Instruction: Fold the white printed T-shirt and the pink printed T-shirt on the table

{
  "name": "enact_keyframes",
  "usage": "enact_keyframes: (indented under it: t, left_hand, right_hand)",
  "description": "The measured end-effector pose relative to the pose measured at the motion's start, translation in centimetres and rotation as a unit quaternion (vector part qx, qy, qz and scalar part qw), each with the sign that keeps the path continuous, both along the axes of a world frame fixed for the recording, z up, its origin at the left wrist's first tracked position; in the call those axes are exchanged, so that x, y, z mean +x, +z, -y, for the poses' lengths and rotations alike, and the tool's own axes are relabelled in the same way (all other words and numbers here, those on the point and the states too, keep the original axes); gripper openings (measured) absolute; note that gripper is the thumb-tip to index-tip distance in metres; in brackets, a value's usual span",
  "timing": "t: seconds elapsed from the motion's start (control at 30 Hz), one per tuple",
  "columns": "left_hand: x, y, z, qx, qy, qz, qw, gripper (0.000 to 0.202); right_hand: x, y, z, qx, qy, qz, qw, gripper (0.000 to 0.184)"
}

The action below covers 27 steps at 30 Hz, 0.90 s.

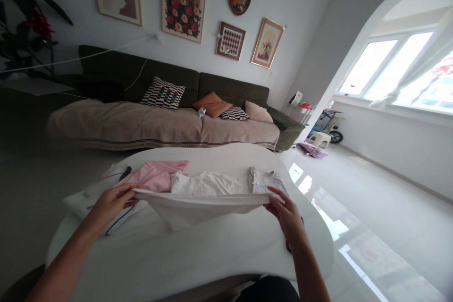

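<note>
A white piece of cloth, perhaps a garment, is stretched between my two hands above the white table. My left hand pinches its left end, and my right hand grips the right end. The upper edge runs nearly straight from hand to hand while the lower part hangs down. Just behind it lies another white garment, partly hidden. Pink cloth is beyond my left hand, and a folded grey garment lies beyond my right.
White clothing with dark trim lies at the table's left edge. Behind the table stands a long sofa with a beige cover and several cushions. Shiny tiled floor extends to the right, where a small stool stands near the archway.
</note>
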State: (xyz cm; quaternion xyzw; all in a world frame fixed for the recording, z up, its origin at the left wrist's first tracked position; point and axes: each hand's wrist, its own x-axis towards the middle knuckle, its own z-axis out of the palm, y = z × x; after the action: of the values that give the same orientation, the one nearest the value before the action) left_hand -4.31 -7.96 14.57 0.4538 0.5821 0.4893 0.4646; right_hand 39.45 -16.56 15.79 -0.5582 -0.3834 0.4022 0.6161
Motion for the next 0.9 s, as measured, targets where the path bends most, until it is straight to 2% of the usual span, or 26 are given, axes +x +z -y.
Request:
enact_keyframes:
  t: [0.1, 0.3, 0.47, 0.57, 0.67, 0.73, 0.8, 0.9]
  left_hand:
    - [-0.1, -0.1, 0.3, 0.007, 0.028, 0.007, 1.0, 0.038]
    - [0.1, 0.4, 0.8, 0.004, 0.033, 0.015, 0.999, 0.038]
    - [0.4, 0.5, 0.9, 0.017, 0.011, 0.02, 1.0, 0.038]
    - [0.7, 0.9, 0.7, 0.023, -0.007, 0.022, 0.999, 0.037]
    - [1.1, 2.4, -0.1, 0.045, 0.003, 0.043, 0.998, 0.037]
    - [1.4, 4.4, -1.2, 0.089, 0.027, 0.067, 0.993, 0.034]
    - [1.7, 7.3, -2.6, 0.15, 0.05, 0.09, 0.983, 0.026]
    - [2.3, 12.6, -4.6, 0.23, 0.061, 0.126, 0.963, 0.018]
  right_hand:
    - [0.2, -0.2, 0.0, -0.011, 0.009, 0.001, 1.0, 0.044]
    - [0.2, -0.7, -0.2, -0.015, -0.008, 0.122, 0.992, 0.036]
    - [0.2, -0.8, -0.5, -0.018, -0.079, 0.192, 0.978, 0.021]
    - [0.1, 0.1, -0.9, -0.002, -0.108, 0.197, 0.974, 0.015]
    - [0.2, 2.8, -2.1, 0.035, -0.118, 0.172, 0.977, 0.014]
    - [0.4, 5.9, -3.2, 0.071, -0.117, 0.144, 0.98, 0.018]
    - [0.6, 9.9, -4.1, 0.114, -0.116, 0.115, 0.98, 0.019]
    - [0.7, 16.3, -4.5, 0.207, -0.123, 0.086, 0.967, 0.013]
